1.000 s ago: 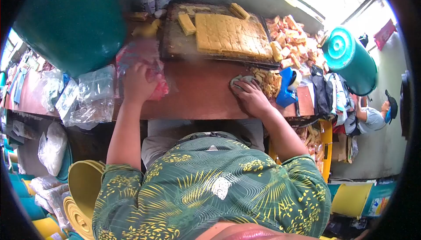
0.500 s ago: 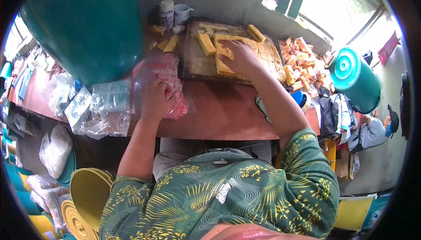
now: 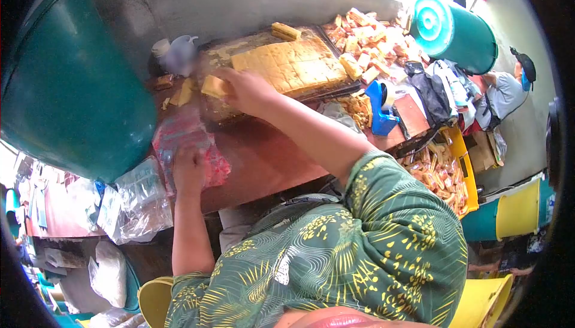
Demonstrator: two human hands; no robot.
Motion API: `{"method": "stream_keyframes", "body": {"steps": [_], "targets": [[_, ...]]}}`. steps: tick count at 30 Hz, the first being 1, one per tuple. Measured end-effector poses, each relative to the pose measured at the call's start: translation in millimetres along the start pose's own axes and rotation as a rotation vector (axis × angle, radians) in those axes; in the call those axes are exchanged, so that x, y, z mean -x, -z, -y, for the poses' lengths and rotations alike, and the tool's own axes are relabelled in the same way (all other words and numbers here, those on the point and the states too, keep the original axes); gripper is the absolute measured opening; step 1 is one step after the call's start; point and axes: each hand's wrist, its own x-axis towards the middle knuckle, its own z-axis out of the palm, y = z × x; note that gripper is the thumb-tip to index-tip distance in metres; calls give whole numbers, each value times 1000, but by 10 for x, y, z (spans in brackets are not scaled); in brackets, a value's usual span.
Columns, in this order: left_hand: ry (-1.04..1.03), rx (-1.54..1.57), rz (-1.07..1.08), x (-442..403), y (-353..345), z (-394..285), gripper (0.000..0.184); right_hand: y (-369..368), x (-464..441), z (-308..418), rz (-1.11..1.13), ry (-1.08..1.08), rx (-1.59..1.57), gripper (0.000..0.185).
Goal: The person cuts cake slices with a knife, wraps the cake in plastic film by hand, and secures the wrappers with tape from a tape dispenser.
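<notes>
A block of yellow cake (image 3: 214, 86) is held in my right hand (image 3: 247, 92), whose fingers are closed on its right end, at the tray's near left corner. A scored slab of the same cake (image 3: 287, 61) lies on the dark baking tray (image 3: 230, 115). Another cut block (image 3: 286, 31) rests at the slab's far edge. Lower left, my left hand (image 3: 189, 169) is closed over red-and-white printed plastic bags (image 3: 215, 163); a blurred bag edge rises past its fingers. The fingertips themselves are partly hidden.
A large green bin (image 3: 78, 88) stands close on the left. Clear plastic bags (image 3: 141, 199) hang over the table edge. Wrapped pieces (image 3: 371, 40) are heaped behind the tray. At right are a blue tape dispenser (image 3: 380, 109) and a yellow crate (image 3: 469, 175). Another person (image 3: 506, 94) is beyond.
My view has turned right. My right hand has moved from the slab to the tray's left side and taken a cake block. My left hand stays at the printed bags.
</notes>
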Motion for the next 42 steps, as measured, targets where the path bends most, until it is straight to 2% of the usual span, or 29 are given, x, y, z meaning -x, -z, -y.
{"method": "stream_keyframes", "body": {"steps": [1,4,6,7,10,12,14,16,19,22,25,28,29,31,32,33,35,38,41,42], "targets": [[44,45,-4,10,-35,37,27,126,239,14,-46,21,-125,67],[-68,-160,114,94,309,-414,30,161,995,-408,-132,-4,-602,65],[-72,-198,174,103,332,-406,31,242,1547,-714,-97,-217,-1095,61],[-72,-215,208,103,347,-378,32,233,1790,-928,-120,-298,-1240,57],[95,145,372,-65,414,-129,30,250,2394,-1404,-199,-443,-1569,49],[38,40,317,77,558,-392,26,302,2587,-1434,-315,-523,-1781,42],[-17,-23,269,140,569,-476,22,312,2629,-1517,-234,-438,-1826,41],[-68,-41,230,125,417,-185,18,335,2618,-1494,-193,-402,-1825,41],[12,140,271,24,313,181,17,314,2593,-1602,-145,-384,-1858,44],[-70,1,285,39,455,129,28,310,2574,-1634,-116,-370,-1871,44],[300,421,187,-104,537,-144,25,356,2566,-1567,-104,-377,-1863,42],[-37,1285,-59,-104,152,-306,37,346,2551,-1608,-106,-383,-1852,43],[141,1064,36,80,207,-757,32,331,2562,-1624,-104,-390,-1848,44],[-56,761,115,319,20,-1605,26,325,2553,-1616,-109,-370,-1858,44],[-415,667,104,370,-161,-1826,26,326,2553,-1619,-105,-366,-1855,44],[-414,634,246,470,-308,-1942,27,324,2556,-1613,-99,-363,-1853,44],[-394,195,545,679,-517,-2127,26,334,2555,-1583,-113,-377,-1814,44],[-441,177,408,775,-586,-2169,26,321,2570,-1595,-122,-352,-1803,43],[-314,434,385,612,-643,-2024,24,297,2596,-1573,-155,-327,-1792,45],[-298,422,308,574,-582,-2085,20,285,2607,-1516,-170,-317,-1790,46]]}}
